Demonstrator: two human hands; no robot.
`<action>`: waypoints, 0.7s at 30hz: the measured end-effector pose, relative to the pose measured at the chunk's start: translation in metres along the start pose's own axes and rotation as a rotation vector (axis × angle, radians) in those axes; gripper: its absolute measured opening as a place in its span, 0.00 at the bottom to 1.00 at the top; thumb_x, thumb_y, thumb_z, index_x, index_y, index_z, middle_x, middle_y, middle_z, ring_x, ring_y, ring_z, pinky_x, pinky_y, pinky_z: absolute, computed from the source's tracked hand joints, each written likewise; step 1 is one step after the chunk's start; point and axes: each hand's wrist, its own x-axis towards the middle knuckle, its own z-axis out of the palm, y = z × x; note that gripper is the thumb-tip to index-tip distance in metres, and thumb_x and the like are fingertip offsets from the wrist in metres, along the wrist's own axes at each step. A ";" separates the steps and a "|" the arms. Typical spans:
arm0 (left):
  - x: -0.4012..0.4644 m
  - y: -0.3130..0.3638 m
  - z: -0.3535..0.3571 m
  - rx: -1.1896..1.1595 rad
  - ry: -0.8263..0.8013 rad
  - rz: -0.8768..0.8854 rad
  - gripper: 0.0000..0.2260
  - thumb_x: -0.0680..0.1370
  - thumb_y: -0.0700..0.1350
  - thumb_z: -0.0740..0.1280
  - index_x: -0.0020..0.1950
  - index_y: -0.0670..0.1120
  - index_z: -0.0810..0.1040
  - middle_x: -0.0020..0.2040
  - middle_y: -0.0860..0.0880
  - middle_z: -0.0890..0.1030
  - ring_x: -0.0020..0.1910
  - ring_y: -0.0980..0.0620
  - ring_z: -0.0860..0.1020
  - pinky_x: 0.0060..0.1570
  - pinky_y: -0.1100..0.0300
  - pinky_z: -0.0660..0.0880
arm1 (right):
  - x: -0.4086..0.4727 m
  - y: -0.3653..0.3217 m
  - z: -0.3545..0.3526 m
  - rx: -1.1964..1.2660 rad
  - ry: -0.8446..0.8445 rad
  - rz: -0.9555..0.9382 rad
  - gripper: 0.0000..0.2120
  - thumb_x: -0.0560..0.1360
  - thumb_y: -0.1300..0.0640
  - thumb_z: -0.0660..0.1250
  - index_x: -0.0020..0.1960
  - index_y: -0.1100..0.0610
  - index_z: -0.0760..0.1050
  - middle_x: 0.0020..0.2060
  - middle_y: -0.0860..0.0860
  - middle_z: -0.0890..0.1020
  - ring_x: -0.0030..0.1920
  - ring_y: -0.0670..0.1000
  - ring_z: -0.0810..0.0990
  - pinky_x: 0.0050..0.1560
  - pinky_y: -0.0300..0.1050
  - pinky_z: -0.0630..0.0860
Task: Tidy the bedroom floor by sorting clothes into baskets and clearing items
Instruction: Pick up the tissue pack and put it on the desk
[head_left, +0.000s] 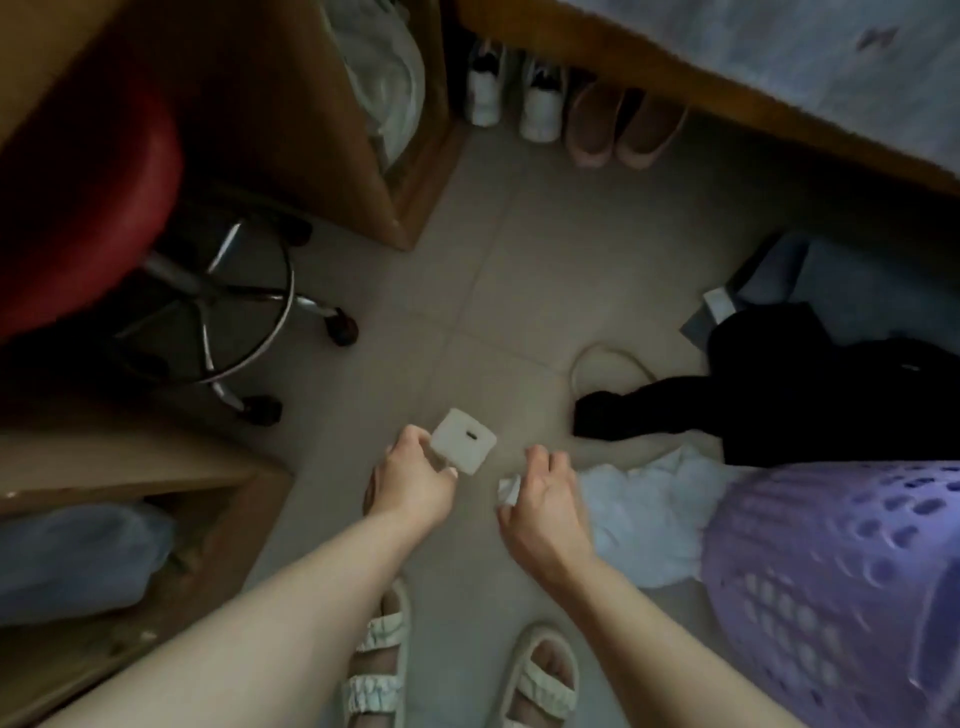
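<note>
My left hand (410, 478) pinches a white square charger block (464, 440) above the tiled floor. Close beside it, my right hand (545, 493) has its fingers curled round a small white piece, perhaps the cable's plug end (509, 491); it is partly hidden. A white cable (597, 358) loops on the floor toward black clothes (805, 395). White clothing (654, 509) lies against a purple perforated laundry basket (831, 582) at the right. Blue-grey fabric (857, 291) lies behind the black clothes.
A red stool on a chrome wheeled base (208, 306) stands at the left. Wooden furniture (311, 130) rises behind it, with a low shelf (130, 467) at the lower left. White sneakers (514, 88) and pink shoes (623, 124) sit under the bed (727, 78).
</note>
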 end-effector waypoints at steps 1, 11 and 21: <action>0.015 -0.002 0.007 0.015 0.000 0.004 0.17 0.74 0.47 0.68 0.62 0.49 0.69 0.61 0.47 0.76 0.61 0.46 0.74 0.57 0.57 0.70 | 0.011 0.001 0.011 -0.004 0.009 0.001 0.24 0.74 0.55 0.64 0.67 0.58 0.61 0.62 0.57 0.67 0.63 0.58 0.68 0.61 0.48 0.67; 0.130 -0.049 0.086 0.138 -0.025 0.037 0.25 0.72 0.46 0.69 0.68 0.48 0.67 0.67 0.45 0.71 0.64 0.43 0.72 0.60 0.55 0.70 | 0.108 0.022 0.117 0.010 0.122 -0.016 0.31 0.72 0.59 0.68 0.70 0.58 0.57 0.63 0.56 0.65 0.62 0.58 0.67 0.56 0.49 0.70; 0.172 -0.065 0.112 0.000 -0.075 0.060 0.15 0.77 0.40 0.60 0.63 0.47 0.72 0.61 0.45 0.78 0.59 0.45 0.76 0.51 0.62 0.69 | 0.167 0.013 0.163 0.056 0.149 -0.010 0.28 0.75 0.62 0.63 0.72 0.58 0.55 0.65 0.55 0.64 0.58 0.58 0.70 0.49 0.47 0.68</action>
